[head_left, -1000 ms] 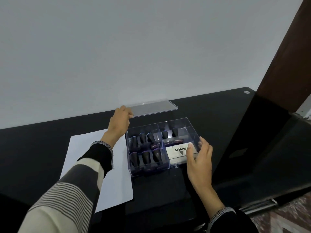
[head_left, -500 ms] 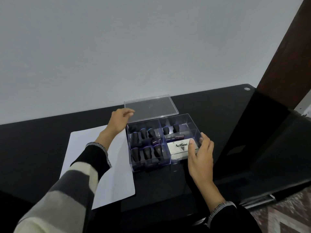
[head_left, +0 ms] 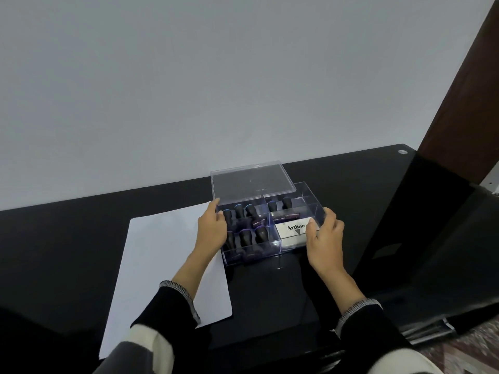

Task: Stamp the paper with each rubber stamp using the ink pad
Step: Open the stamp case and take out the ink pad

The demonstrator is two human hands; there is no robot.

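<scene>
A clear plastic box (head_left: 316, 205) stands on the black table, right of a white sheet of paper (head_left: 162, 252). Its compartments hold several dark rubber stamps (head_left: 245, 236), and a white Artline ink pad (head_left: 293, 229) lies in the front right one. My left hand (head_left: 212, 229) is at the box's left side and pinches the front left corner of the clear lid (head_left: 251, 184), which hangs tilted over the box's back half. My right hand (head_left: 324, 238) grips the box's front right corner, thumb on the ink pad's edge.
The glossy black table (head_left: 67, 238) runs along a plain grey wall. A brown door frame (head_left: 459, 90) rises at the right. A lower black surface (head_left: 432, 252) sits right of the box, and patterned floor (head_left: 480, 354) shows at the bottom right.
My left hand has drawn the lid from behind the box toward me, so it now hangs over the box's back half. My right hand has stayed at the box's right corner.
</scene>
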